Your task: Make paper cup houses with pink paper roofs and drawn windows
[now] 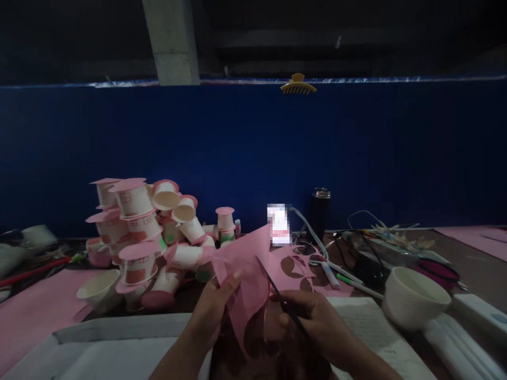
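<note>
My left hand (214, 301) is closed on a sheet of pink paper (245, 264), its thumb on the near face. The sheet is held up off the table, and a strip hangs from its lower edge. In my right hand (312, 316) is a pair of dark scissors (291, 311), fingers wrapped around the handles. The blade slants up and left against the paper's right part; how far the blades are apart cannot be made out. Just behind the paper lie pink paper scraps (291, 266) with round holes.
Paper cups with pink paper discs (138, 227) are stacked at the left, others lying tipped beside them. A white tray (119, 319) is at the front left. To the right are nested cups (414, 298), a written sheet (368, 322), cables, pens and a dark flask (320, 214).
</note>
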Available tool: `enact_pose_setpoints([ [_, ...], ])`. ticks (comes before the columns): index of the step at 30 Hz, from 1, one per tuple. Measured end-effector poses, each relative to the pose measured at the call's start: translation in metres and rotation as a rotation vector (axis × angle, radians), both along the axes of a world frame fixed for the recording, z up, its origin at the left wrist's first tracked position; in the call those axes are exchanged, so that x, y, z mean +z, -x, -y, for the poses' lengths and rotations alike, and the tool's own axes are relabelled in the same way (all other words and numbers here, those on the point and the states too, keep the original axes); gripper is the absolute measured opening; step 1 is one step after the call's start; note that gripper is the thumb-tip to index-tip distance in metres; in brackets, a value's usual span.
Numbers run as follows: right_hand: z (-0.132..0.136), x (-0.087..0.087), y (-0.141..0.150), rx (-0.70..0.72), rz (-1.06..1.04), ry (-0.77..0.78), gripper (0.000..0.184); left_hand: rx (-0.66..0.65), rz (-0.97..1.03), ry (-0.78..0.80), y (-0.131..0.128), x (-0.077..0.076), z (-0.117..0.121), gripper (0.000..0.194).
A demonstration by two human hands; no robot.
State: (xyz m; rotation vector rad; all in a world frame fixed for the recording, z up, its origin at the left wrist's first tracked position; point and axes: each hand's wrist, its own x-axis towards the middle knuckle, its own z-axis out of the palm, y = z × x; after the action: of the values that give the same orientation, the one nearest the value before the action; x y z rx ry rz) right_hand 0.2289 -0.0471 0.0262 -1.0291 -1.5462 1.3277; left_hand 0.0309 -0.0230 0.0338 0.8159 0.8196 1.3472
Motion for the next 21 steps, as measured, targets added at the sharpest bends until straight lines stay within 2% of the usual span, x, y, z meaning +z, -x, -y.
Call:
enact_pose_setpoints([
  [8,-0.0008,-0.0002,0.0011,-0.022,0.015,-0.008,0.034,0.004,-0.028,-0.007,0.0004,0.0,-0.0003,0.055],
  [21,-0.0023,-0.0084,-0.0016,-0.007,-0.02,0.051,0.036,0.012,-0.033,0.0,0.0001,0.0067,0.0022,0.047],
])
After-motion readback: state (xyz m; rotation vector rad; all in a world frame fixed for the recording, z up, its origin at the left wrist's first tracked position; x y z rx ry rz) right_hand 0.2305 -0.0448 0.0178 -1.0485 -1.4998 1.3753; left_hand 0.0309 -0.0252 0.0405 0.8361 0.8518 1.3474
